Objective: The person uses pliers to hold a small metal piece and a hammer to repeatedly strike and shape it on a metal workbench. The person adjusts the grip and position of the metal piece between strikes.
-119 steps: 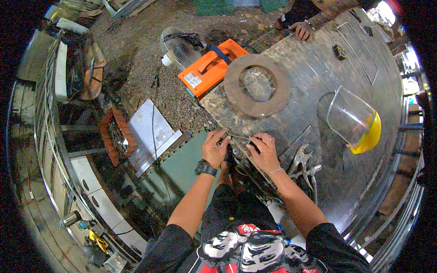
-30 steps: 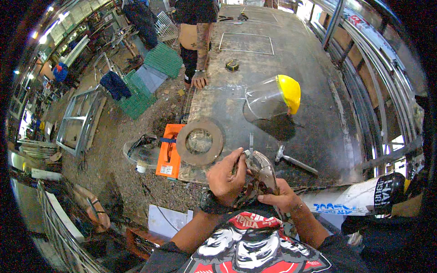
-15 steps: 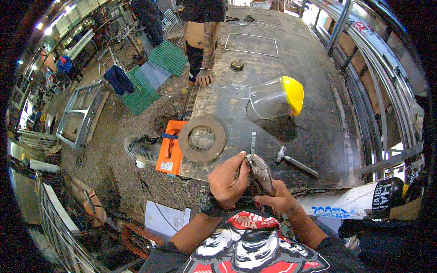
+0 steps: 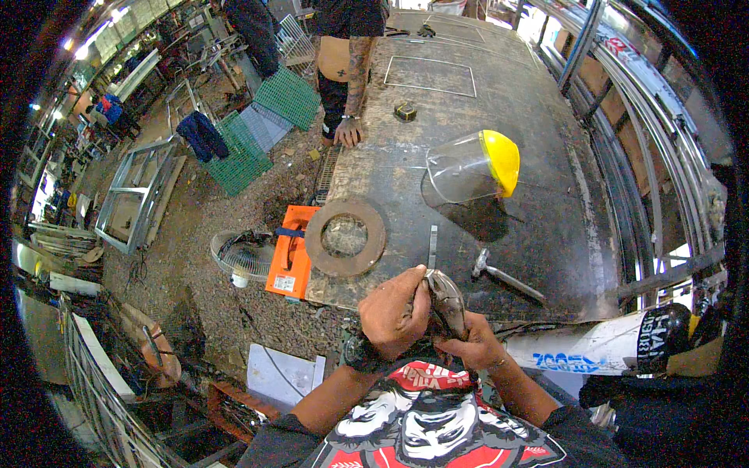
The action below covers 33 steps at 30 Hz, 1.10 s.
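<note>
Close to my chest, at the table's near edge, I hold a worn grey-brown metal tool (image 4: 447, 303) with a curved, rounded body; its exact kind I cannot make out. My right hand (image 4: 473, 342) is wrapped round its lower part, thumb on top. My left hand (image 4: 394, 312) is closed, fingers bent against the tool's upper left side; what they pinch is hidden. Just beyond, a narrow flat metal strip (image 4: 433, 243) lies on the dark table (image 4: 538, 218). A hammer (image 4: 507, 278) rests to the right of my hands.
A yellow-topped clear face shield (image 4: 499, 164), flat metal ring (image 4: 376, 257), tape measure (image 4: 405, 111) and thin rectangular frame (image 4: 473, 78) are on the table. An orange case (image 4: 281, 269) and fan (image 4: 234, 253) stand left. A white cylinder (image 4: 577, 349) lies right. Another person's hand (image 4: 349, 132) leans on the table edge.
My left hand and the tool have shifted slightly, and the left fingers are a little more curled in. The other things lie as before.
</note>
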Motion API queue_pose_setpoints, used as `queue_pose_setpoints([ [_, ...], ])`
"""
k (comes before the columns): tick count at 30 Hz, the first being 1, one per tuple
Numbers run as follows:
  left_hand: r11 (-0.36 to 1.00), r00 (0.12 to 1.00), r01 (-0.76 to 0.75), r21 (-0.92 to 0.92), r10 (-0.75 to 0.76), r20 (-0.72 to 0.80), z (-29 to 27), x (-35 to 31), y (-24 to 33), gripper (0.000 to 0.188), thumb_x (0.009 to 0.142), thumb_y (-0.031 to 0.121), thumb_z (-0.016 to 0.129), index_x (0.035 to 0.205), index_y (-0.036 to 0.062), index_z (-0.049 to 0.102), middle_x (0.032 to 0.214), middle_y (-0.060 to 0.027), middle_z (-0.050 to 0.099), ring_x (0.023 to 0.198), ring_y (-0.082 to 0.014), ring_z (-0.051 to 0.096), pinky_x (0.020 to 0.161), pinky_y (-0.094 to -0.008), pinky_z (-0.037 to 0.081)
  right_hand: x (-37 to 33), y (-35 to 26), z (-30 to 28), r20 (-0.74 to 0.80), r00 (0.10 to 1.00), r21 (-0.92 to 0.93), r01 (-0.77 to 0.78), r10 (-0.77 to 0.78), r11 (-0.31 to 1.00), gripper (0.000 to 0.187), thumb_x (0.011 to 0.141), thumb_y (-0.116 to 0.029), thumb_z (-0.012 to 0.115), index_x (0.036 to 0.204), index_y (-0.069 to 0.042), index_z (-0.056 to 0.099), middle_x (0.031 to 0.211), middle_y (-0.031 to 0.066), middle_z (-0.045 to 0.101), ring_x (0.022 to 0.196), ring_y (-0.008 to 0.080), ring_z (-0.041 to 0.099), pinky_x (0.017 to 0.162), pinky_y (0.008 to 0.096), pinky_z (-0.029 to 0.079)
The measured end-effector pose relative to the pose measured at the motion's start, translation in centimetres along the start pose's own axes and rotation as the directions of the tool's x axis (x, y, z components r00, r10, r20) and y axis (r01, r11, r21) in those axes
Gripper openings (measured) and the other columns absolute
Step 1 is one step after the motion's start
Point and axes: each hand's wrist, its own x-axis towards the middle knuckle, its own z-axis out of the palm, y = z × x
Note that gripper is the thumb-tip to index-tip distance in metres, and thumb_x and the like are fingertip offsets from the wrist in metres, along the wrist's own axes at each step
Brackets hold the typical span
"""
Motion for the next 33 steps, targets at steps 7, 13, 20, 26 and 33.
queue_pose_setpoints([
  [7,0.992,0.996,0.072,-0.104,-0.067,0.051,-0.6,0.3,-0.1,0.025,0.089,0.0,0.072,0.113,-0.0027,0.072,0.104,-0.0224,0.075,0.093,-0.033,0.077,0.08,-0.0386,0.061,0.4,0.5,0.1,0.018,0.988,-0.126,0.157,-0.156,0.98,0.042,0.091,0.002,0.07,0.132,-0.004,0.06,0.115,0.0031,0.069,0.103,0.011,0.064,0.09,0.0297,0.053],
  [13,0.997,0.993,-0.068,0.031,0.065,0.096,-0.9,0.2,-0.4,0.031,0.084,-0.005,0.072,0.115,-0.0032,0.072,0.103,-0.0221,0.075,0.089,-0.034,0.076,0.078,-0.0392,0.061,0.1,-0.2,0.4,0.0,1.0,0.061,0.008,-0.008,0.998,0.045,0.092,0.004,0.069,0.135,-0.004,0.058,0.12,0.0044,0.069,0.108,0.0124,0.064,0.097,0.0326,0.053],
  [20,0.99,0.982,-0.125,0.07,0.113,0.149,-0.9,-0.5,-1.4,0.043,0.086,-0.001,0.069,0.129,0.0031,0.065,0.113,-0.0225,0.073,0.1,-0.0381,0.074,0.084,-0.0438,0.06,0.2,-0.2,0.9,0.025,0.991,-0.031,0.134,-0.133,0.99,0.039,0.092,0.007,0.066,0.13,-0.001,0.06,0.111,0.0073,0.073,0.102,0.0156,0.07,0.088,0.034,0.056],
  [26,0.986,0.984,-0.151,0.073,0.142,0.11,-0.7,-0.9,-1.6,0.047,0.084,-0.004,0.069,0.13,0.0025,0.065,0.113,-0.023,0.073,0.098,-0.0382,0.074,0.083,-0.0437,0.06,0.1,0.8,1.0,0.007,0.993,-0.083,0.119,-0.118,0.989,0.037,0.091,0.006,0.067,0.127,0.0,0.062,0.109,0.0069,0.074,0.099,0.0155,0.069,0.086,0.0333,0.056],
  [33,0.982,0.983,-0.169,0.088,0.161,0.085,-0.8,-1.1,-1.7,0.049,0.082,-0.005,0.069,0.131,0.0021,0.064,0.113,-0.0233,0.073,0.096,-0.0381,0.074,0.081,-0.0437,0.06,0.2,1.1,1.0,0.031,0.996,-0.046,0.087,-0.086,0.995,0.033,0.093,0.001,0.068,0.126,-0.003,0.062,0.112,0.001,0.069,0.101,0.0088,0.062,0.091,0.029,0.051],
])
